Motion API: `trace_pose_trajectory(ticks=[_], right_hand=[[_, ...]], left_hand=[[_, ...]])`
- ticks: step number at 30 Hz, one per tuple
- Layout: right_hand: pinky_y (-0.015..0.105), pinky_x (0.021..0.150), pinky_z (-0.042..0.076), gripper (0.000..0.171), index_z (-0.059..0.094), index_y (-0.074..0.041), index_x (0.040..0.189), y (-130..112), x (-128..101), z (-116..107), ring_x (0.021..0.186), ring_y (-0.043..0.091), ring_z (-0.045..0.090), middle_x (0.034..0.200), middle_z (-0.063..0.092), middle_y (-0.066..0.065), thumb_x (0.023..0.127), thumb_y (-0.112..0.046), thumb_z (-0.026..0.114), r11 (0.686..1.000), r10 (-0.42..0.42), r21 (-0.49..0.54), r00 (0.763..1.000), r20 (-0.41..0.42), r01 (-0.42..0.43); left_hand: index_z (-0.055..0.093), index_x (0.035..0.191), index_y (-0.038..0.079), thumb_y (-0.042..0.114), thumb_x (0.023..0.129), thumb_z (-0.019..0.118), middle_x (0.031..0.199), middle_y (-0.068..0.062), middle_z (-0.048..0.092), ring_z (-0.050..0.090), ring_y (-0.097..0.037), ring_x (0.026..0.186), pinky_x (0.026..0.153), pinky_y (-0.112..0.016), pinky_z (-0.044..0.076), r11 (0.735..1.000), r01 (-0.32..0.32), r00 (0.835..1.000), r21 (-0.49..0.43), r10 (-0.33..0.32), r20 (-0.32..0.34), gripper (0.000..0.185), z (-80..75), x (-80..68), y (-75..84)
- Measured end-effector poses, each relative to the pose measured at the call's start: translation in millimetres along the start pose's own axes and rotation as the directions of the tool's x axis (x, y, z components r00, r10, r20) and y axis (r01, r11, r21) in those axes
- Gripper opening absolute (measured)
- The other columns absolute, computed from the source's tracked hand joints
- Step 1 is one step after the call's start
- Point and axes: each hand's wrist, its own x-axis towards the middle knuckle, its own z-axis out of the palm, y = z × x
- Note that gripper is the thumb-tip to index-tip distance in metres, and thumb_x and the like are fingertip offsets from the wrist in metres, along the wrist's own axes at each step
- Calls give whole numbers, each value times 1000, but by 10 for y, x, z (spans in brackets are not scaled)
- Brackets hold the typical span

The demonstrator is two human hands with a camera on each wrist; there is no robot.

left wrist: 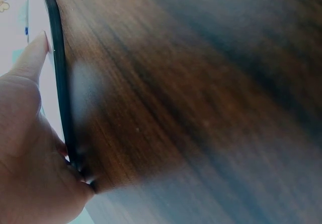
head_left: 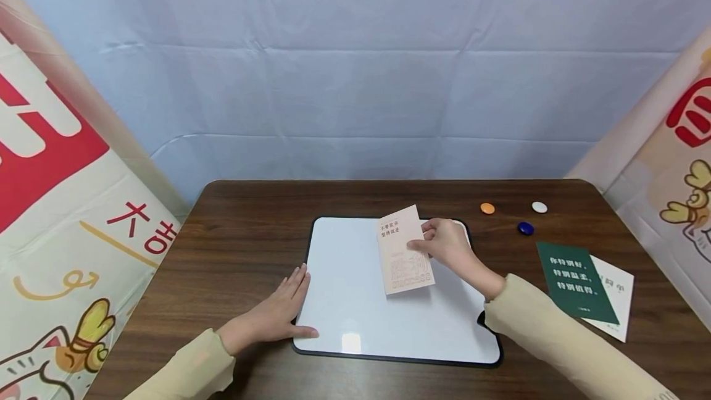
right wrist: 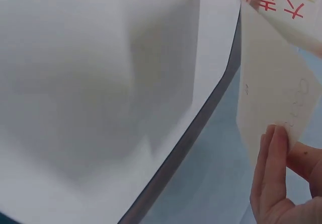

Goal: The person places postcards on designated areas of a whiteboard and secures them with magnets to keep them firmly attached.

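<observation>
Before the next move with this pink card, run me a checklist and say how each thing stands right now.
1. Card held: ok. The right hand pinches the pink card by its edge.
2. Board steadied: ok. The left hand rests at the left edge of the whiteboard.
3. Card flat on the board: not ok. It is held up at an angle.
4. Discs on the board: not ok. The orange disc, white disc and blue disc lie on the table.
5. Discs magnetic: cannot tell.
6. Green card off the board: ok.
</observation>
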Motion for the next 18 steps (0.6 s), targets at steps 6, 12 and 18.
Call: trace_pose_trajectory(ticks=[6,12,18], right_hand=[[26,54,52,46,58,11,105,-52,19,102,58,16,64,78,66,13,73,-16,76,996,41,77,999,26,-43],[28,57,53,45,57,10,106,-123,27,222,60,17,65,81,66,13,73,-14,76,988,75,132,996,52,-82],[29,58,54,40,58,8,102,-171,56,351,61,16,65,78,66,11,72,-12,77,978,104,176,992,66,-115]], left_hand=[[8,144,-4,71,75,48,151,-19,-4,0,-30,138,109,-45,13,1000,1,1000,-1,-1,6,109,16,16,-19],[8,144,-4,70,76,50,151,-20,-4,0,-31,138,109,-46,14,1000,-2,1000,-8,2,3,109,17,27,-24],[7,144,-4,70,76,49,151,-19,-4,0,-30,138,110,-45,13,1000,-6,1000,-7,6,0,109,27,42,-29]])
